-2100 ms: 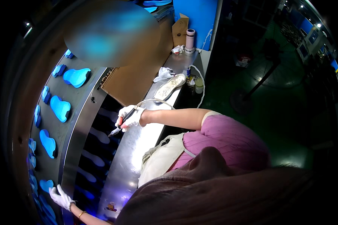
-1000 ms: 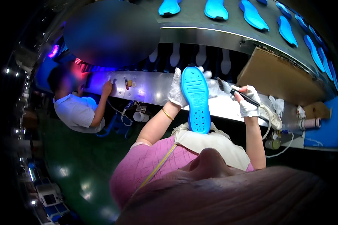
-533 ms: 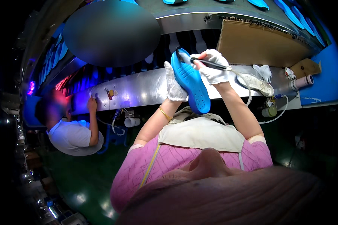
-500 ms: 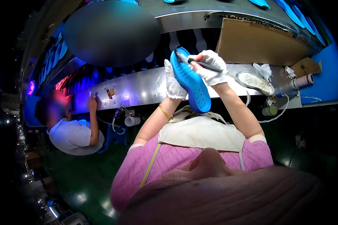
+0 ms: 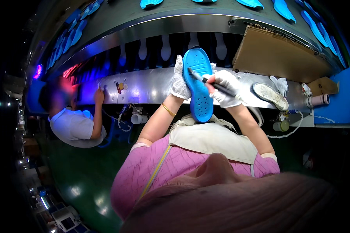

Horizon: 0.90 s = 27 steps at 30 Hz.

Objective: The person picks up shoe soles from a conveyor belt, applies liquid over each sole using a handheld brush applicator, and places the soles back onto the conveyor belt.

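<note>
Fingers of the gloved left hand (image 5: pixel 179 84) clamp the blue sole (image 5: pixel 201 93) by both edges over the near side of the bench (image 5: pixel 149 79), seemingly to steady its grooved face turned upward. The right hand (image 5: pixel 228 83) pinches a slim brush (image 5: pixel 224 91), fingers closed on its dark handle, probably slanted so the tip meets that face without hiding it.

On my head view, I have both bare forearms (image 5: pixel 156 122) angled inward: white-gloved left hand (image 5: pixel 178 86) cupped, thumb (image 5: pixel 179 64) upright; white-gloved right hand (image 5: pixel 228 90) pinching with exposed fingertips (image 5: pixel 210 80).
</note>
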Each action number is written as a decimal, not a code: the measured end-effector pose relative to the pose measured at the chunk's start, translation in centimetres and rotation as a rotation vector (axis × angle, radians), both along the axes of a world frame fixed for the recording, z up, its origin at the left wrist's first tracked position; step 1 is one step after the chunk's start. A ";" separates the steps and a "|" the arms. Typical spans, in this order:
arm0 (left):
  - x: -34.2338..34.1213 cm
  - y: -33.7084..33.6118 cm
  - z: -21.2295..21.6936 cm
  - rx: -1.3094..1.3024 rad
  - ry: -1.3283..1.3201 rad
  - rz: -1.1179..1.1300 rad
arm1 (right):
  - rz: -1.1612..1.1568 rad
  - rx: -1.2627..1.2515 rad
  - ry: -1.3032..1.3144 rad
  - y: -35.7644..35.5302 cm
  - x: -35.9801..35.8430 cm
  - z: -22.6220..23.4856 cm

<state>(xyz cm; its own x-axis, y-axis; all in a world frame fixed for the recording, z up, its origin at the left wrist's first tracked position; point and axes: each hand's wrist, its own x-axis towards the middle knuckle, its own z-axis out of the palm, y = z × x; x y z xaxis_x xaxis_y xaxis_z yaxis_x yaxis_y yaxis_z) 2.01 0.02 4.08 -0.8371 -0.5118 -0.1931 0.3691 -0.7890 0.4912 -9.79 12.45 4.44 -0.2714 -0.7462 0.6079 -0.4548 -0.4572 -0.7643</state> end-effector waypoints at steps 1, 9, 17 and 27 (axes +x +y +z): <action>0.0 -0.2 0.3 -0.012 0.014 -0.027 | 0.004 -0.028 0.087 0.2 0.6 0.9; 3.6 2.8 -3.0 -0.245 -0.101 -0.149 | 0.004 0.297 -0.397 3.1 -1.4 -1.5; 1.3 1.6 -2.3 -0.169 -0.060 -0.037 | 0.133 0.313 -0.608 1.8 -1.1 -0.1; -2.0 -0.2 0.1 -0.122 0.495 0.017 | 0.090 0.047 -0.399 1.1 0.1 0.4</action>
<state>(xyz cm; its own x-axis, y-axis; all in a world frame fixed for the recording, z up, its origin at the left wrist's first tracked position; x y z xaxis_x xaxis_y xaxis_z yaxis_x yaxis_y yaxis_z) 0.00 -0.21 4.22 -0.8044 -0.5204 0.2867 0.5934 -0.7285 0.3423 -9.66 13.59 4.83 -0.4114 -0.8020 0.4330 -0.0784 -0.4422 -0.8935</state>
